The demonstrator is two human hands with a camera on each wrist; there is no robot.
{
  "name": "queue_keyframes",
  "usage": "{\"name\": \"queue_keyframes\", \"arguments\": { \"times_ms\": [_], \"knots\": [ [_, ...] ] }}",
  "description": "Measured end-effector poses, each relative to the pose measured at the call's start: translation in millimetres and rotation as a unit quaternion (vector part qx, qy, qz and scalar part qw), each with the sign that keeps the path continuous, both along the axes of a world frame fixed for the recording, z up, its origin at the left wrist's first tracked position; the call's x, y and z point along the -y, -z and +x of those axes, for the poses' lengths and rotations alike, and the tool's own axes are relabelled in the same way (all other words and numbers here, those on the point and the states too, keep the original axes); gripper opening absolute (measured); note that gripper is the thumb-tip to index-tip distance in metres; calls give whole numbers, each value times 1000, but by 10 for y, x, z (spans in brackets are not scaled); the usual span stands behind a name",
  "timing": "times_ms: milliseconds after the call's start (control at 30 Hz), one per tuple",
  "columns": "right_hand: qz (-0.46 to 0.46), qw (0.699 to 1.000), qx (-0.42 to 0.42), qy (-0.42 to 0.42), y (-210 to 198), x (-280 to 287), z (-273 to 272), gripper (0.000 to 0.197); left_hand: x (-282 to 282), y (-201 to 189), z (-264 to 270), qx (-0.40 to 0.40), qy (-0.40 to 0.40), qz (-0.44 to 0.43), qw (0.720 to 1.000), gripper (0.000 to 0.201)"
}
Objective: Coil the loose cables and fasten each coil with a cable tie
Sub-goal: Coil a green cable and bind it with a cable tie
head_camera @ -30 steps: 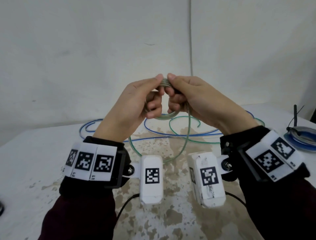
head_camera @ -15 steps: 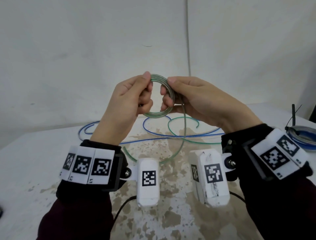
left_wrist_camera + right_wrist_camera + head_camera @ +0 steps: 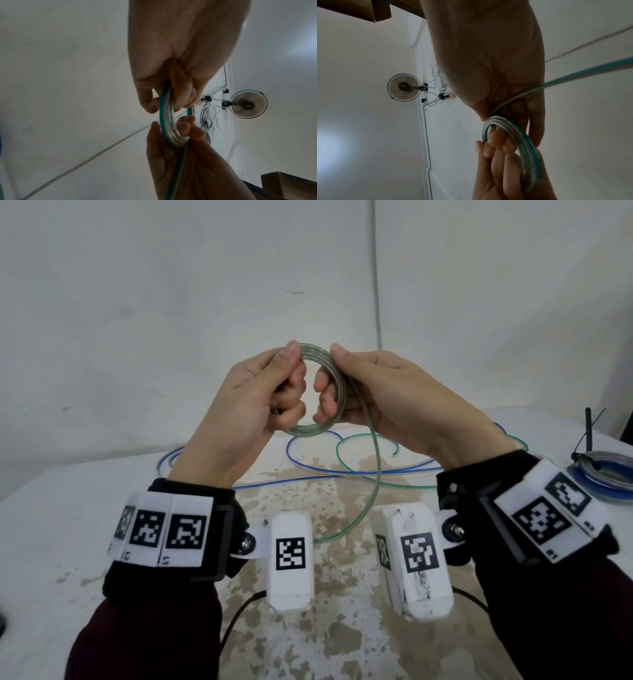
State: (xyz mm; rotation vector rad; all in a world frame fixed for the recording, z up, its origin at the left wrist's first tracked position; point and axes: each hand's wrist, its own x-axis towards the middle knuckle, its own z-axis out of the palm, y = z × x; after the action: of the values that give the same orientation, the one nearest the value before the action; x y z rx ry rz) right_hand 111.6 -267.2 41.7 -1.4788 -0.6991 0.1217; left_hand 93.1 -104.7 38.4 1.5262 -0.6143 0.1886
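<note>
Head view, both hands' grip on green cable coil (image 3: 317,392) unchanged, coil slightly wider

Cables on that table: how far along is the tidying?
One blue coil at the table's right edge looks finished, a black cable tie on it. Both hands, left hand and right hand, grip the green cable, partly coiled, its tail trailing. A loose blue cable waits.

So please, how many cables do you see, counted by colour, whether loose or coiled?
Green cable, being coiled in the hands: 1
Loose blue cable on the table: 1
Tied blue coil at the right: 1
Total: 3
</note>
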Motion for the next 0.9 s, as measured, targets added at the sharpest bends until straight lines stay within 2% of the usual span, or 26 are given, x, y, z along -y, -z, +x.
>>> {"name": "queue_keyframes", "arguments": {
  "times_ms": [100,200,300,400,533,600,733,833,900],
  "knots": [
    [26,999,-18,-10,8,-11,7,40,37,13,24,8,-22,-30,999,36],
    [32,999,-24,-6,5,-15,11,37,63,29,40,-13,4,-37,999,36],
    [3,1000,-14,10,-12,-5,-8,36,52,33,29,-58,62,8,996,33],
    [-33,999,9,9,-23,-8,-36,35,10,21,-2,-72,84,39,993,29],
    [-32,999,10,38,-21,10,-29,34,0,32,-3,-22,55,62,996,29],
    [-22,998,15,53,-8,23,-4,35,35,44,12,-7,29,44,999,31],
    [-2,1000,6,27,10,10,29,37,64,34,47,-24,3,-5,1000,31],
    [-8,999,13,38,11,-15,23,34,38,29,53,-62,16,-3,998,32],
    [-29,997,31,57,9,-7,19,35,23,38,55,-60,7,14,998,30]
  ]
}}
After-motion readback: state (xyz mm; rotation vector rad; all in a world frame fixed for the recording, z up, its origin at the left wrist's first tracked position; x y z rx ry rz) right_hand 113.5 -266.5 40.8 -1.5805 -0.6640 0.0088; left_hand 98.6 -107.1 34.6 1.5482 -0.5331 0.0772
